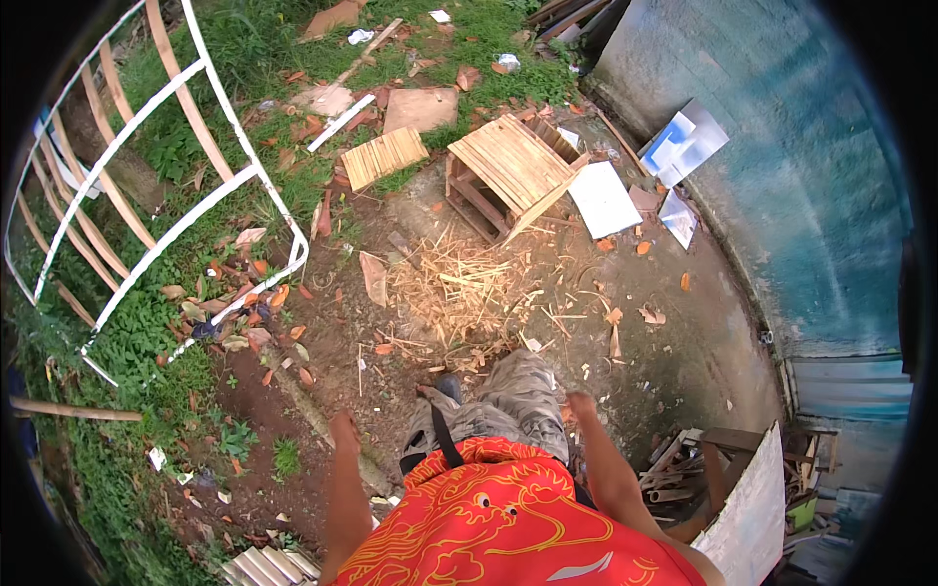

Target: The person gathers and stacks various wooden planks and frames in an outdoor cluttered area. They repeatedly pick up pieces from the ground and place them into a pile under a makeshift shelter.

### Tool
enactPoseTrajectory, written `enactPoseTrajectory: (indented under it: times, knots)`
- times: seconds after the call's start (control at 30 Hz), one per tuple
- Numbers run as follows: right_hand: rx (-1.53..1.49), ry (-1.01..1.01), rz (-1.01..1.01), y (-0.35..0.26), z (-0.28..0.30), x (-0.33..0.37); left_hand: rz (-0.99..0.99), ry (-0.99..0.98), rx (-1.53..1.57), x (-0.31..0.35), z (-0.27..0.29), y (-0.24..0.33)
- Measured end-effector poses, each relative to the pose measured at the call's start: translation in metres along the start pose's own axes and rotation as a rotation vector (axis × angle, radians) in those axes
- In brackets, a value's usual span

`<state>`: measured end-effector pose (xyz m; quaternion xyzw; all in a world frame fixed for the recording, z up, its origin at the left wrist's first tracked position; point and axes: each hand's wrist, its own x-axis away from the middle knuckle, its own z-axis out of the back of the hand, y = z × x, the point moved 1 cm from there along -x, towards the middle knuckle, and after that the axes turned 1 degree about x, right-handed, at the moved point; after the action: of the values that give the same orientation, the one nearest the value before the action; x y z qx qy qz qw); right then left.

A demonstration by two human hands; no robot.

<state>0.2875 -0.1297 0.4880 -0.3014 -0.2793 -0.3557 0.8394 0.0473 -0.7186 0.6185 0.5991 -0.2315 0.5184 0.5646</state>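
Observation:
My left hand (345, 431) hangs at my left side over bare soil, apart from everything around it. On the other side my right hand (582, 406) hangs beside my camouflage trousers. Both are seen from above, and their fingers are too foreshortened to make out; no held thing shows in either. Ahead of my feet lies a loose heap of pale wood or bamboo shavings (464, 285). Just beyond it stands a small wooden box (513, 161) with a slatted top and an open side. A slatted panel (384, 159) lies to its left.
At the left stands a white frame with wooden slats (200, 66) over weeds. White boards (606, 199) lie right of the box, near a blue-green wall (782, 166). Scrap wood (674, 464) and a pale upright panel (747, 518) are at the lower right.

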Motion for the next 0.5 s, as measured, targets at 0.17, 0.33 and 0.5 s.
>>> enactPoseTrajectory:
  times: [0.17, 0.33, 0.5]
  knots:
    - [-0.633, 0.204, -0.238, -0.089, 0.084, -0.041, 0.175, 0.066, 0.044, 0.012, -0.034, -0.069]
    - [-0.646, 0.154, -0.184, -0.14, 0.14, -0.109, 0.144, 0.045, -0.122, -0.001, -0.12, -0.055]
    - [-0.57, 0.096, -0.101, -0.136, 0.151, -0.221, 0.028, -0.016, -0.315, -0.024, -0.24, 0.032]
